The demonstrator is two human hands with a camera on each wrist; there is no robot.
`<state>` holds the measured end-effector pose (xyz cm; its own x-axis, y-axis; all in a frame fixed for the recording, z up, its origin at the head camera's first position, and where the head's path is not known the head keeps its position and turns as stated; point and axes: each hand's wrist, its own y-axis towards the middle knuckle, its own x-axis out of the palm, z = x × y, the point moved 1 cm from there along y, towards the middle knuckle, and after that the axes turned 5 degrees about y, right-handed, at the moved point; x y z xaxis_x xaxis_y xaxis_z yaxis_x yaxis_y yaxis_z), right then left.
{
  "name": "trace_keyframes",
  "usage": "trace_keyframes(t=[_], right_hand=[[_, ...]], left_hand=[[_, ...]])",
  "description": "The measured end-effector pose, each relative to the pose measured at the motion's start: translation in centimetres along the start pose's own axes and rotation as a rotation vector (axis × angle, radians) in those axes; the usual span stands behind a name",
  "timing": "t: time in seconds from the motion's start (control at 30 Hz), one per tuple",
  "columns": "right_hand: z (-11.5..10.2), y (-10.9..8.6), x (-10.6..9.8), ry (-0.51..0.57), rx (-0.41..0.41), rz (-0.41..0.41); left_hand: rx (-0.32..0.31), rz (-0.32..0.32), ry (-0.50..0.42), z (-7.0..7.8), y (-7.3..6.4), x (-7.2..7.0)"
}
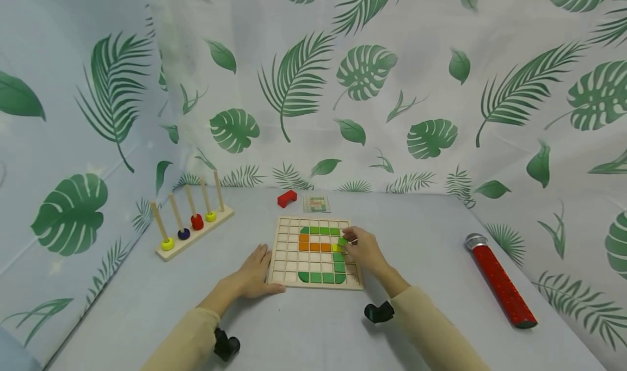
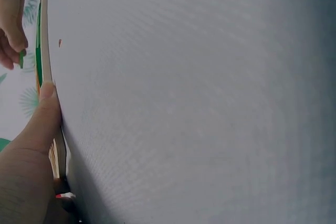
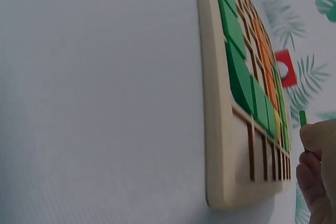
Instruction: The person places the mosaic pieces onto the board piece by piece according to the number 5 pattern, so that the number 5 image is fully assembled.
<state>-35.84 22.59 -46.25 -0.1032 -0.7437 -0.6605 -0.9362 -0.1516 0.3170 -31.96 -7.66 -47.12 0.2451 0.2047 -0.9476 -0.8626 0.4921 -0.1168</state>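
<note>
A wooden grid board [image 1: 289, 285] lies on the table, with green, orange and yellow square tiles set in its cells. My left hand [image 1: 253, 273] rests at its front left corner, fingers along the left side and thumb at the front edge. In the left wrist view, the thumb [image 2: 39, 124] touches the board's side. My right hand [image 1: 364, 249] is over the board's right part and pinches a small green tile [image 1: 342, 241] between thumb and fingertips. The right wrist view shows that green tile [image 3: 303, 118] held above the board's surface.
Behind the board lie a pattern card [image 1: 317, 203] and a red block [image 1: 287, 198] with a curved cutout. A wooden peg stand [image 1: 196, 234] with coloured beads is at the left. At the right lies a red tube [image 1: 504, 286] with a silver end. A leaf-print cloth [image 1: 313, 88] hangs behind.
</note>
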Motion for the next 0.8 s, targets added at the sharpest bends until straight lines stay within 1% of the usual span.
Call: trace_keyframes(t=[0.1,0.33,0.6,0.8], right_hand=[[-0.8,-0.1,0.9,0.01,-0.028,-0.02],[-2.3,-0.7,2.9,0.02,-0.131,-0.077],[-4.4,-1.3,4.6,0.062,-0.164,-0.177],[-5.3,-1.4,5.6,0.049,-0.163,-0.236]], left_hand=[[-0.001,0.0,-0.001,0.1,-0.1,-0.1],[-0.005,-0.009,0.0,0.0,0.0,0.0],[-0.005,-0.009,-0.004,-0.2,0.1,0.2],[-0.006,-0.008,-0.009,-0.2,0.1,0.2]])
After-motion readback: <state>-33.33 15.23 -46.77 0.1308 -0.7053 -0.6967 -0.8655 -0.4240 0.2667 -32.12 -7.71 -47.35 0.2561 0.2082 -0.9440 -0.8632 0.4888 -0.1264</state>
